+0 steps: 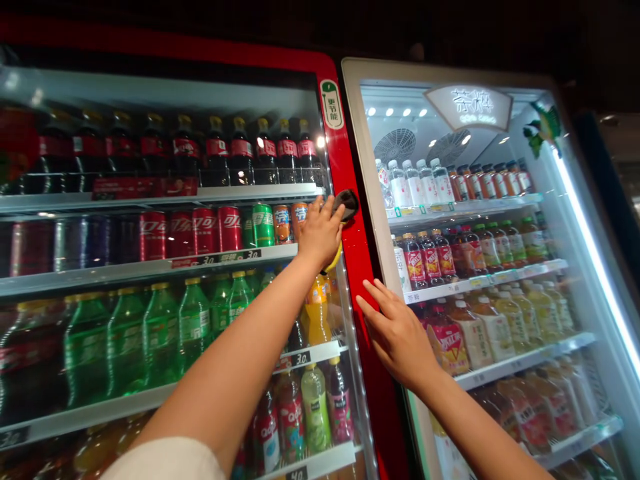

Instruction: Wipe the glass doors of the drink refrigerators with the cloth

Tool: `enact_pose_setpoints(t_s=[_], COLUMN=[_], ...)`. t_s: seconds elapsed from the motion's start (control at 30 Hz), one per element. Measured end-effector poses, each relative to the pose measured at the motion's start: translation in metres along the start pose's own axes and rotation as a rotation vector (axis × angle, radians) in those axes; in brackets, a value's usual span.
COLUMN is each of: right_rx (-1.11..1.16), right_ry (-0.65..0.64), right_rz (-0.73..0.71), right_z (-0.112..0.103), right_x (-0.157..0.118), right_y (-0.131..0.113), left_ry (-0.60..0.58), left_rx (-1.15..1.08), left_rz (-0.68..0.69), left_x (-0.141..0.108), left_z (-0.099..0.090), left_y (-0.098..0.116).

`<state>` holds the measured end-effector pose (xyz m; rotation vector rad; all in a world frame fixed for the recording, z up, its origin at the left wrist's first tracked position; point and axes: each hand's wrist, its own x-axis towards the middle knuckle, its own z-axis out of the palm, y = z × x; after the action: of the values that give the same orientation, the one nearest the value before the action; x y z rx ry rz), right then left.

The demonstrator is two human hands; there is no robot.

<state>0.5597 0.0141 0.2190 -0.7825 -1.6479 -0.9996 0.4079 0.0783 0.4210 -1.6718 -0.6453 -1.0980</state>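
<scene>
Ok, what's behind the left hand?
The left hand hides what's directly behind its palm; around it, cans show through the glass door, and the black handle is partly covered.

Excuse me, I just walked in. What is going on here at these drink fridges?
A person stands at two glass-door drinks coolers. Their left hand is on the black handle of the red-framed cooler, which holds red cans and green plastic bottles. Their right hand rests with spread fingers on the cooler's red frame, beside the white-framed cooler of bottled drinks.
</scene>
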Motion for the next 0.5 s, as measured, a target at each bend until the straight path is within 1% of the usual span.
enact_pose_setpoints(t_s=[0.03, 0.1, 0.17, 0.23, 0.27, 0.33, 0.43, 0.5], right_rx=[0.002, -0.001, -0.01, -0.018, -0.02, -0.018, -0.014, -0.02], right_ry=[0.0, 0.001, 0.0, 0.0, 0.0, 0.003, 0.012, 0.012], right_rz=[-0.003, -0.004, -0.007, -0.018, -0.028, -0.052, -0.074, -0.076], right_z=[0.0, 0.0, 0.001, 0.002, 0.002, 0.002, 0.001, 0.001], right_x=[0.0, 0.001, 0.004, 0.01, 0.014, 0.022, 0.03, 0.03], right_y=[0.0, 0.001, 0.002, 0.004, 0.005, 0.008, 0.012, 0.015], left_ry=[0.03, 0.062, 0.03, -0.019, -0.034, -0.033, 0.018, 0.062], left_rx=[0.006, 0.016, 0.019, 0.018, 0.017, 0.013, 0.015, 0.021], left_rz=[-0.039, -0.06, -0.022, 0.019, 0.029, 0.021, -0.046, -0.131], left_x=[-0.007, -0.031, -0.057, -0.07, -0.069, -0.056, -0.03, -0.028], left_z=[-0.001, 0.0, 0.005, 0.01, 0.012, 0.011, 0.0, -0.01], left_y=[-0.003, 0.001, 0.013, 0.026, 0.028, 0.024, -0.001, -0.018])
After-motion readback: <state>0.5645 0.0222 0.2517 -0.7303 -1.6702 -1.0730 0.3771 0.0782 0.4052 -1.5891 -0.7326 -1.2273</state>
